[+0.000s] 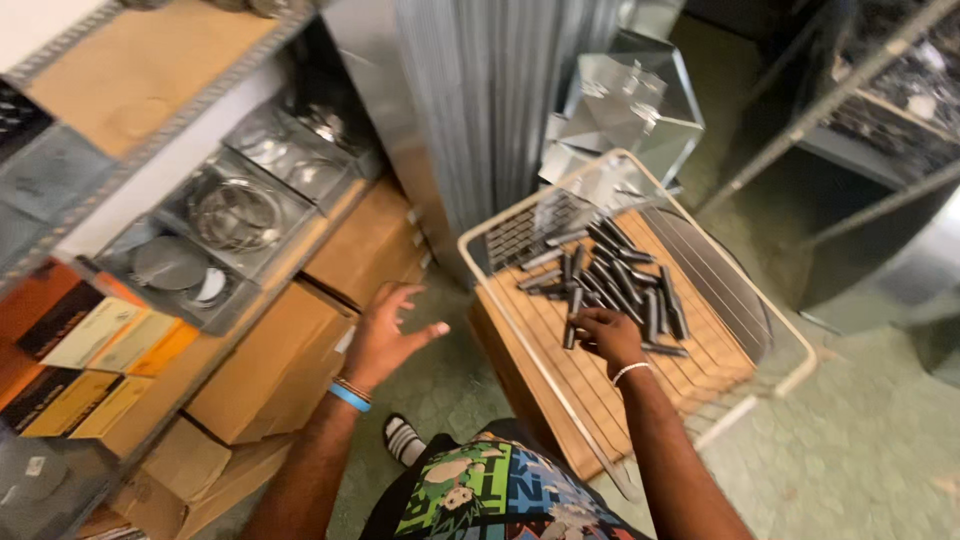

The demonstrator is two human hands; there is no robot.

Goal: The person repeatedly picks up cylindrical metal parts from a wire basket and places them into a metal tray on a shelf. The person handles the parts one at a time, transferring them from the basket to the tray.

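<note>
The right hand, in the centre of the frame, has its fingers curled down onto a short dark metal rod at the near edge of a heap, pinching it or just about to; the motion blur keeps me from telling whether it is lifted yet. That rod is one of a loose pile of dark grey metal rods lying criss-crossed, right of centre, on a flat brown cardboard box that sits inside a white wire basket cart.

The left hand, left of centre, is spread open with the fingers fanned and holds nothing. It hovers in the air beside a stack of plain brown cardboard cartons on the lower shelf level, not touching them as far as I can see.

Further out, at upper left, grey shelf bins hold round metal rings and discs, and small orange and yellow boxes line the left edge. Tall sheets of shiny galvanised metal stand at top centre.

By my reading, the person is picking rods from the pile one at a time. What that calls for is a firm pinch on one rod and a straight lift, so its neighbours do not roll off the box.
</note>
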